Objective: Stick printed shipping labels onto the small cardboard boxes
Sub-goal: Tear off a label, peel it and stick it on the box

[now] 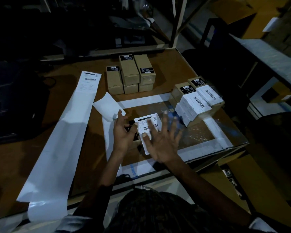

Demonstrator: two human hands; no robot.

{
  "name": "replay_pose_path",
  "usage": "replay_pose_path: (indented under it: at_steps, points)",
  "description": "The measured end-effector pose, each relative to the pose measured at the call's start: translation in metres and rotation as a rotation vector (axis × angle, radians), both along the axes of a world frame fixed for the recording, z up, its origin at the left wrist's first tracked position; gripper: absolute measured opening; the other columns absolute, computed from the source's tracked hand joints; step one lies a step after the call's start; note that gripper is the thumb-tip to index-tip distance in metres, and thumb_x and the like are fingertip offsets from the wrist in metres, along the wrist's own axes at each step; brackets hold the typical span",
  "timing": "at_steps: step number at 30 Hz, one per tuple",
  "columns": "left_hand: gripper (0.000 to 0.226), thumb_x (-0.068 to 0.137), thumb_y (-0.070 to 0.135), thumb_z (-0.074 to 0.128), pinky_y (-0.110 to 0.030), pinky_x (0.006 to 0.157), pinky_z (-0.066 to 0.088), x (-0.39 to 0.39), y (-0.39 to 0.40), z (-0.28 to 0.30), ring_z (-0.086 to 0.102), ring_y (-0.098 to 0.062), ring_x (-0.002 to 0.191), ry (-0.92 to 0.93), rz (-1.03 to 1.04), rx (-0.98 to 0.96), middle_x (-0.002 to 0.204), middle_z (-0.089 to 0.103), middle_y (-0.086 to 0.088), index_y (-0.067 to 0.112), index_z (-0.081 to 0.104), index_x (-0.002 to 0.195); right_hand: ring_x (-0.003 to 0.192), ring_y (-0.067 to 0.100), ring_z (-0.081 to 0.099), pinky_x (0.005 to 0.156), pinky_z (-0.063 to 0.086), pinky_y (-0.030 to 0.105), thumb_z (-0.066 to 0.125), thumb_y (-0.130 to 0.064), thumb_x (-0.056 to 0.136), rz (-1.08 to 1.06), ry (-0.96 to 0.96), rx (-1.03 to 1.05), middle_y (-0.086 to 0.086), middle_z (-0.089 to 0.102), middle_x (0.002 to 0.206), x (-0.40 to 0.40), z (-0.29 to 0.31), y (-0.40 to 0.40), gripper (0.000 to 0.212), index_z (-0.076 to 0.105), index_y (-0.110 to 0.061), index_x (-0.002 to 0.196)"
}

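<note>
A small cardboard box [135,138] lies on the table in front of me, mostly hidden under my hands. A white shipping label [145,126] with a barcode lies on its top. My left hand [123,132] holds the box's left end, its thumb on the black sticker there. Over the label's right part, my right hand [163,142] is spread flat with straight fingers; its fingertips are blurred. Further small boxes [129,76] without shipping labels stand stacked at the back. Two labelled boxes [198,100] sit to the right.
A long white label strip [60,140] runs diagonally on the left, with one printed label [89,81] at its far end. A loose piece of white backing paper [107,106] lies by my left fingers. White tape [207,147] frames the work area. Dark shelving surrounds the table.
</note>
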State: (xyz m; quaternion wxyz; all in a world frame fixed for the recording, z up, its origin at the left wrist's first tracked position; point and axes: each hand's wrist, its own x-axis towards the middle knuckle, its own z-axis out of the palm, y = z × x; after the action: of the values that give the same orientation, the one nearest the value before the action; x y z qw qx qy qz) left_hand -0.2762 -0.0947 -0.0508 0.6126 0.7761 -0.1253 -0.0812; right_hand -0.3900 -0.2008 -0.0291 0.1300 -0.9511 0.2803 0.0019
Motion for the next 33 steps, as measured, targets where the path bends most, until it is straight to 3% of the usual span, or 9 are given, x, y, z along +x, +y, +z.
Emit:
replay_pose_path:
  at_steps: [5,9,12,18,20,23,24,27,33]
  points:
    - [0.057,0.092,0.008,0.069,-0.016,0.083,0.055,-0.001,-0.001,0.004,0.061,-0.004,0.103,-0.061,-0.020,-0.013,0.134,0.057,-0.003,0.041,0.040,0.126,0.146,0.039,-0.033,0.112,-0.013,0.066,0.015,-0.078,0.093,0.077,-0.004,-0.055,0.002,-0.039,0.160,-0.005,-0.007,0.004,0.066,-0.005,-0.056,0.153]
    - [0.065,0.091,0.010,0.071,-0.016,0.086,0.053,-0.001,-0.001,0.002,0.058,-0.006,0.108,-0.069,0.002,0.029,0.141,0.051,-0.005,0.029,0.038,0.144,0.146,0.041,-0.031,0.112,-0.014,0.069,0.008,-0.079,0.091,-0.131,-0.002,-0.024,0.008,-0.035,0.161,-0.012,-0.001,-0.029,0.068,-0.006,-0.055,0.153]
    - [0.067,0.092,0.007,0.069,-0.003,0.081,0.046,0.000,-0.001,0.001,0.056,-0.005,0.104,-0.085,0.005,0.081,0.142,0.048,-0.008,0.013,0.037,0.150,0.143,0.040,-0.037,0.105,-0.022,0.063,0.008,-0.078,0.091,-0.017,0.033,-0.014,0.008,-0.040,0.158,-0.004,0.001,0.002,0.070,-0.009,-0.052,0.154]
    - [0.035,0.090,0.022,0.067,-0.047,0.102,0.045,-0.002,0.002,0.007,0.047,-0.027,0.125,-0.437,0.008,0.439,0.138,0.050,-0.004,0.023,0.064,0.125,0.146,0.032,-0.035,0.113,-0.017,0.064,0.004,-0.067,0.097,0.049,-0.028,0.131,-0.001,-0.031,0.163,-0.004,0.011,-0.004,0.056,0.014,-0.059,0.151]
    - [0.031,0.088,0.017,0.072,-0.043,0.105,0.038,-0.005,-0.003,0.015,0.044,-0.025,0.128,-0.495,0.015,0.491,0.140,0.051,-0.003,0.024,0.070,0.117,0.150,0.032,-0.023,0.115,-0.010,0.063,0.011,-0.062,0.101,0.001,-0.119,0.174,0.000,-0.017,0.167,0.001,0.019,-0.022,0.053,0.039,-0.053,0.144]
    - [0.028,0.087,0.024,0.076,-0.008,0.102,0.034,0.002,-0.013,0.018,0.047,0.002,0.122,-0.395,-0.014,0.361,0.129,0.058,0.007,0.017,0.072,0.114,0.147,0.036,0.009,0.114,0.017,0.060,0.049,-0.039,0.103,0.008,-0.310,0.095,0.004,0.023,0.164,0.018,0.024,-0.044,0.029,0.066,-0.039,0.126]
    - [0.031,0.087,0.034,0.073,-0.008,0.099,0.038,0.007,-0.015,0.015,0.052,0.000,0.118,-0.370,-0.047,0.372,0.126,0.061,0.008,0.019,0.072,0.114,0.142,0.035,0.021,0.112,0.026,0.058,0.061,-0.028,0.098,0.039,-0.320,0.103,0.005,0.038,0.157,0.025,0.023,-0.050,0.027,0.070,-0.036,0.122]
    - [0.028,0.085,0.045,0.068,-0.039,0.092,0.053,0.015,-0.017,-0.001,0.060,-0.018,0.109,-0.373,-0.117,0.399,0.116,0.070,0.004,0.026,0.078,0.103,0.121,0.028,0.044,0.099,0.040,0.057,0.074,-0.006,0.086,0.186,-0.299,0.186,-0.001,0.065,0.124,0.041,0.014,-0.062,0.034,0.077,-0.033,0.107]
    - [0.012,0.083,0.034,0.074,-0.049,0.089,0.053,0.013,-0.017,0.011,0.066,-0.023,0.102,-0.367,-0.124,0.401,0.110,0.075,0.001,0.027,0.081,0.091,0.119,0.027,0.047,0.100,0.032,0.049,0.070,-0.023,0.093,0.329,-0.243,0.210,-0.003,0.071,0.117,0.051,0.012,-0.079,0.019,0.078,-0.031,0.108]
